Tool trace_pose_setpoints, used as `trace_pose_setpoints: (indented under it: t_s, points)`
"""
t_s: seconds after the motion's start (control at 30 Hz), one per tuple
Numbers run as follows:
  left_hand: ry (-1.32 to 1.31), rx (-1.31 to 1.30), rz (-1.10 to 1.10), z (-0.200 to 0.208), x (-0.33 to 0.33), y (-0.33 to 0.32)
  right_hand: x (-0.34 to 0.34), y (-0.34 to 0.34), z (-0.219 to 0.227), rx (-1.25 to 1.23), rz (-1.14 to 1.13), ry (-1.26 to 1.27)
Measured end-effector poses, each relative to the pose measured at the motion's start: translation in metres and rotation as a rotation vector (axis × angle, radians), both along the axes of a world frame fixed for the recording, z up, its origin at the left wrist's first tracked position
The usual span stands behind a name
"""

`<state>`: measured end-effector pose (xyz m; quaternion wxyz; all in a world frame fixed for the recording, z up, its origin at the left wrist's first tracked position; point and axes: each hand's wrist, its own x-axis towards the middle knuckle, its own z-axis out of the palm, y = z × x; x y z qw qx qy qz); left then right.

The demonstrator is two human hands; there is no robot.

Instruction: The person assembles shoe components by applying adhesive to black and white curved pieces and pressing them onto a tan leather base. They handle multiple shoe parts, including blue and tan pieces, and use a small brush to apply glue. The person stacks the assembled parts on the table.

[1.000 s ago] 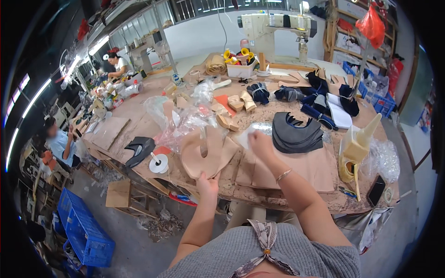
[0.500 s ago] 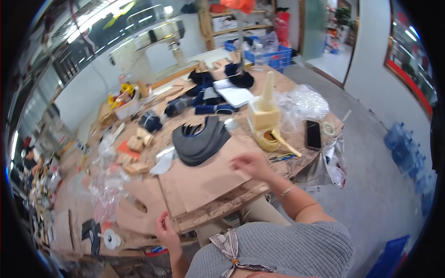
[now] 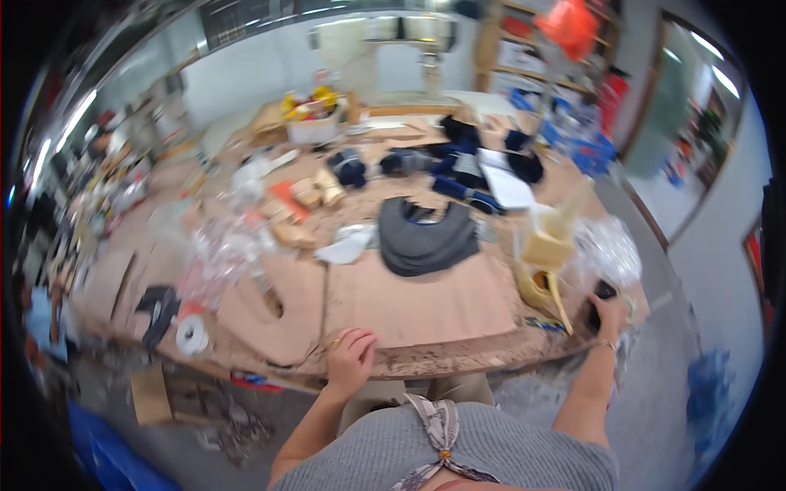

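At the table's right front corner, my right hand (image 3: 607, 314) is closed round a black smartphone (image 3: 604, 291), largely covered by my fingers. My left hand (image 3: 351, 358) rests at the table's front edge by the tan sheet (image 3: 417, 307). Its fingers are curled together with nothing seen in them. On the sheet's far part lies a stack of dark grey curved pieces (image 3: 426, 250). A yellow plastic container (image 3: 547, 248) with a spout stands between the stack and the phone.
Crumpled clear plastic (image 3: 610, 250) lies beyond the phone. A white spool (image 3: 192, 334) and a tan cutout sheet (image 3: 278, 319) are at the left. Dark blue bundles (image 3: 467, 192) and small tan blocks (image 3: 315, 192) lie farther back. A sewing machine (image 3: 385, 49) stands behind.
My right hand has moved from above the tan sheet out to the smartphone and closed on it. My left hand has shifted along the table's front edge. The view has turned left.
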<state>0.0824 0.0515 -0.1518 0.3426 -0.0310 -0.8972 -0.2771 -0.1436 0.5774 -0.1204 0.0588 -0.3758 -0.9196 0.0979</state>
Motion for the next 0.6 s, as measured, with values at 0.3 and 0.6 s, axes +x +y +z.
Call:
trace_pose_setpoints:
  t_s: [0.3, 0.6]
  points:
    - [-0.151, 0.265, -0.176, 0.021, -0.044, -0.01, -0.026, 0.049, -0.03, -0.193, 0.26, 0.132]
    - [-0.155, 0.245, -0.325, 0.017, -0.095, 0.003, -0.052, 0.069, -0.039, -0.2, 0.354, 0.139]
